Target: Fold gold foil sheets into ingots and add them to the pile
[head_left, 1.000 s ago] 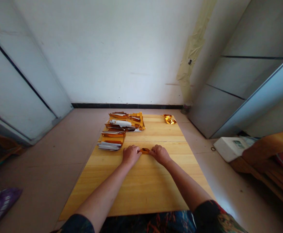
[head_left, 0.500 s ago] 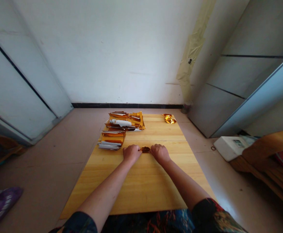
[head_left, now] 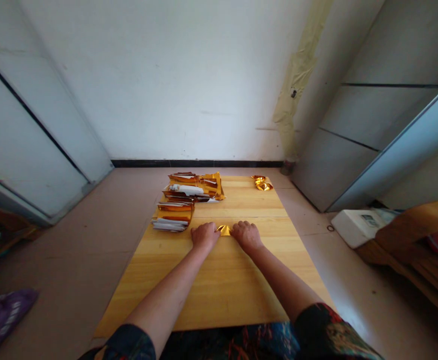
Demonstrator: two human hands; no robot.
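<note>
Between my two hands, just above or on the wooden table [head_left: 219,275], is a small piece of shiny gold foil paper [head_left: 225,230]. My left hand [head_left: 205,236] is closed on its left end, thumb and fingers pressed together. At the right end, my right hand [head_left: 246,236] grips it with curled fingers. The ends of the foil are hidden inside the fingers. Beyond my left hand lies a bundle of gold and white paper sheets [head_left: 173,216], with a larger pile of similar gold sheets [head_left: 213,186] behind it.
Two folded shiny gold foil pieces [head_left: 263,184] rest at the table's far right corner. A white wall [head_left: 203,90] stands beyond the table, a grey cabinet [head_left: 357,135] to the right. On the right is a white box [head_left: 354,227]; a purple bag [head_left: 4,320] lies at lower left.
The foil between my hands has turned from dark to bright gold, its face now catching the light. My right hand has shifted slightly left, toward the left hand.
</note>
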